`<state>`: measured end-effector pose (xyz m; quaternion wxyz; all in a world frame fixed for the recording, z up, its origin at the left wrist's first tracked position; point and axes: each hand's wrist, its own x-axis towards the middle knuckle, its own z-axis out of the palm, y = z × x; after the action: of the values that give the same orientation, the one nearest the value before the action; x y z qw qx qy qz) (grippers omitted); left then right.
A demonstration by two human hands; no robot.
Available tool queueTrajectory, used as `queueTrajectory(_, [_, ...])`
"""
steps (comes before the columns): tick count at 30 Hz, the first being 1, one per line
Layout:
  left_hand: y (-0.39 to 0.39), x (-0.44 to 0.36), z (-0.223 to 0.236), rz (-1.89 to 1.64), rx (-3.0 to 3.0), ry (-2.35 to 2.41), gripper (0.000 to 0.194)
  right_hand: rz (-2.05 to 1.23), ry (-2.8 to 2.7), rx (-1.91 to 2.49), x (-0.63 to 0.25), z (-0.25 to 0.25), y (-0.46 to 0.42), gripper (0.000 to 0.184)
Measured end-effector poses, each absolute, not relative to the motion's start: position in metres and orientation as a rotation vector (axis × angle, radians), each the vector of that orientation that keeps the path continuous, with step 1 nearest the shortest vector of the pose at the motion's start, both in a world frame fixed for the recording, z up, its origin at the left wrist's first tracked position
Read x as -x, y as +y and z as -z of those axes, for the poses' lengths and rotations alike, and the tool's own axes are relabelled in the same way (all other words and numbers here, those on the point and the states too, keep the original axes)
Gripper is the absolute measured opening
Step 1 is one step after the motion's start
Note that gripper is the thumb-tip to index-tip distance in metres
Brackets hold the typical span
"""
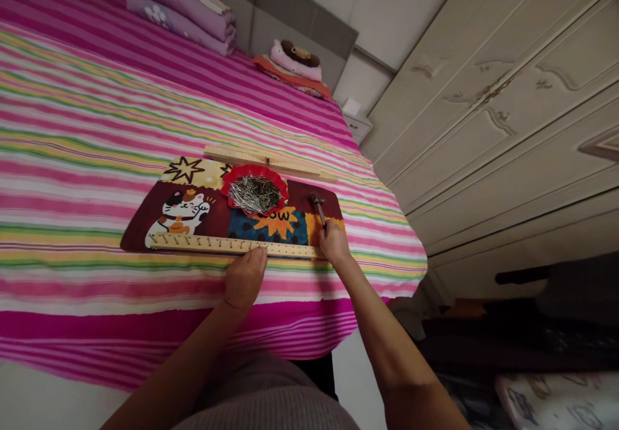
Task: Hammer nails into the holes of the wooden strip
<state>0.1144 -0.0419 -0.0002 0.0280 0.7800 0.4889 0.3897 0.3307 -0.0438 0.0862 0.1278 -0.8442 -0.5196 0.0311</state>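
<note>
My right hand (pixel 333 242) is wrapped round the handle of a small hammer (pixel 318 205), its head raised above the right part of a patterned mat (pixel 213 214). Along the mat's near edge lies a pale wooden strip (pixel 290 250). Nails (pixel 207 242) stand in a row over its left half, and small dark marks dot its right half. At the end of that row my left hand (pixel 245 278) is closed, fingertips pinched on a nail that they mostly hide. A red scalloped dish (pixel 281 188) full of loose nails (pixel 254 193) sits behind the strip.
More wooden strips (pixel 285 166) lie behind the dish. Everything rests on a bed with a striped cover (pixel 87 191). Folded bedding (pixel 193 14) and a small stack with a plush toy (pixel 296 59) are at the back. A pale wardrobe (pixel 507 107) stands right.
</note>
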Motion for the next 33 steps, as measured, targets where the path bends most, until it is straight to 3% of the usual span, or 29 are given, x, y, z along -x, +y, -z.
queueTrajectory(3, [-0.042,-0.115,0.001,-1.19,-2.441,1.523,0.03,-0.281,-1.345,2.163,-0.309,-0.101,-0.074,0.028])
queueTrajectory(7, [-0.041,-0.114,0.001,-1.174,-2.452,1.518,0.031,-0.928,-1.184,1.761,-0.269,-0.118,-0.13,0.031])
queueTrajectory(9, [-0.041,-0.114,-0.001,-1.169,-2.476,1.518,0.031,-1.044,-1.196,1.704,-0.253,-0.122,-0.15,0.033])
queueTrajectory(33, [-0.042,-0.115,0.0,-1.104,-2.43,1.564,0.032,-0.696,-1.512,1.728,-0.237,-0.129,-0.17,0.039])
